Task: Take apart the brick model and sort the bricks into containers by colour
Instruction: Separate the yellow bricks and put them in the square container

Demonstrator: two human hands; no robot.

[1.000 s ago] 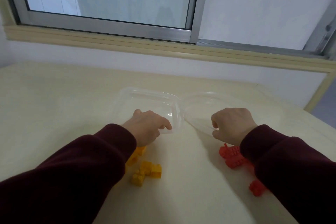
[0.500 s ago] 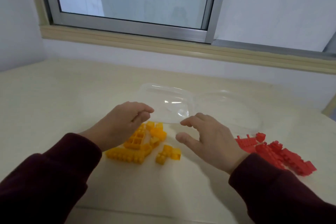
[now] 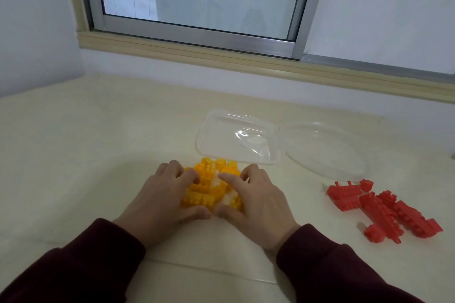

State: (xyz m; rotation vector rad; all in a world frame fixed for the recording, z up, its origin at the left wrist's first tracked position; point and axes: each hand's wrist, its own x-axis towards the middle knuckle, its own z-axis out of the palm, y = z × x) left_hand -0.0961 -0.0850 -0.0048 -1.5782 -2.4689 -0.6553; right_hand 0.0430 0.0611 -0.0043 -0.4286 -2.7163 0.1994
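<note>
A heap of yellow bricks (image 3: pixel 209 183) lies on the cream table, just in front of a clear rectangular container (image 3: pixel 237 140). My left hand (image 3: pixel 162 198) cups the heap from the left and my right hand (image 3: pixel 256 200) from the right, fingers curled around the bricks and thumbs nearly meeting at the near side. Part of the heap is hidden under my palms. A pile of red bricks (image 3: pixel 382 209) lies to the right, apart from both hands. Behind the red pile sits a clear oval container (image 3: pixel 325 152), empty like the rectangular one.
The table (image 3: pixel 86 142) ends at a wall under a window sill (image 3: pixel 221 55) at the back. A wall closes off the left side. Dark red sleeves cover both forearms at the near edge.
Both hands have come together around the yellow bricks, gathering the scattered ones into one heap. The view has swung left, so the red pile now shows fully at the right.
</note>
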